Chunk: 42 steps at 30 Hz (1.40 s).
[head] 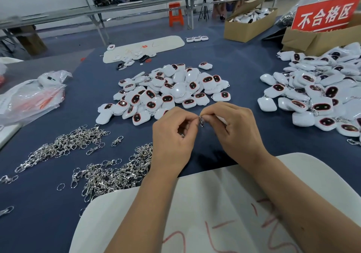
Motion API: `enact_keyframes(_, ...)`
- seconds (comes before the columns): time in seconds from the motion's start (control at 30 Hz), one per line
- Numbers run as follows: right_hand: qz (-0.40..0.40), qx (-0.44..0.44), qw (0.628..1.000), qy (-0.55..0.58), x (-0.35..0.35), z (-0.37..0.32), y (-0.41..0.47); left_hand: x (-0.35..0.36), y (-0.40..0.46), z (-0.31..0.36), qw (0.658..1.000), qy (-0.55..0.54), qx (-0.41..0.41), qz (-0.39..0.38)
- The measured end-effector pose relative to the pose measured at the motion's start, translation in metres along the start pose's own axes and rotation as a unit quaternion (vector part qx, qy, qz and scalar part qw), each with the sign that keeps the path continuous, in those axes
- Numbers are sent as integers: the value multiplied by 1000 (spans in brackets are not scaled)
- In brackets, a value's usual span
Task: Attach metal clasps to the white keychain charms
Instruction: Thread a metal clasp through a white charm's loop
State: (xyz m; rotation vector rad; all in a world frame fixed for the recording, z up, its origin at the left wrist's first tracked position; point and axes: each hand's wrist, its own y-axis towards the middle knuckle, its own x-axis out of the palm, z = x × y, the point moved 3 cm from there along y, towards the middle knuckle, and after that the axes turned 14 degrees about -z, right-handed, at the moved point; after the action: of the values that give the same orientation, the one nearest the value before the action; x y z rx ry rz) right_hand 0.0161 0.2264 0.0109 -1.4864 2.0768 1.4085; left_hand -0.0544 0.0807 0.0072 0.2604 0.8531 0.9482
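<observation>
Both hands meet over the blue counter [244, 61], close together so the small parts can be joined. The right hand [232, 127] pinches a metal clasp [201, 120] at its fingertips; a white charm [221, 119] peeks from behind its fingers. The left hand [173, 137] curls round another bit of metal. Loose clasps [109, 174] lie left, within reach.

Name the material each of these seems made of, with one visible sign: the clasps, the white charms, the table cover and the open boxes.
Clasps: polished metal, silvery and glinting.
Charms: probably glossy hard plastic; light spots shine on the shells.
Table cover: seemingly blue fabric or felt, matte, no reflections.
Boxes: brown cardboard with folded flaps.
</observation>
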Motion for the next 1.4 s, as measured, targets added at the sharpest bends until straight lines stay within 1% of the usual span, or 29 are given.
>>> enact_keyframes(0.1,-13,7,999,29,0,0,1,0,0,3,1000,-10,8,-5)
enact_keyframes(0.23,-27,20,998,51,2,0,1,1,1,3,999,-31,-6,-12)
enact_keyframes(0.33,-23,92,989,112,6,4,-2,2,2,3,999,-35,-13,-15)
enact_keyframes(0.43,-25,184,967,173,8,15,-3,4,2,1,999,-31,-20,-25)
enact_keyframes(0.53,-24,224,956,189,7,20,-4,5,2,0,999,-22,-18,-35)
enact_keyframes(0.7,-29,215,936,279,9,23,-1,6,2,-1,998,-14,-25,-49)
enact_keyframes(0.83,12,200,945,258,5,24,-1,6,1,0,997,-13,-34,-66)
enact_keyframes(0.97,32,230,927,295,4,28,-1,8,0,3,995,-35,-37,-85)
enact_keyframes(1.03,6,229,930,288,5,25,-1,8,0,2,994,-70,-55,-65)
enact_keyframes(1.13,-53,199,942,265,8,19,1,4,0,-2,990,-108,-86,-36)
enact_keyframes(1.23,-98,169,949,248,10,17,1,2,1,-4,986,-129,-98,-34)
enact_keyframes(1.4,-117,139,949,258,11,18,2,2,0,-3,985,-134,-98,-39)
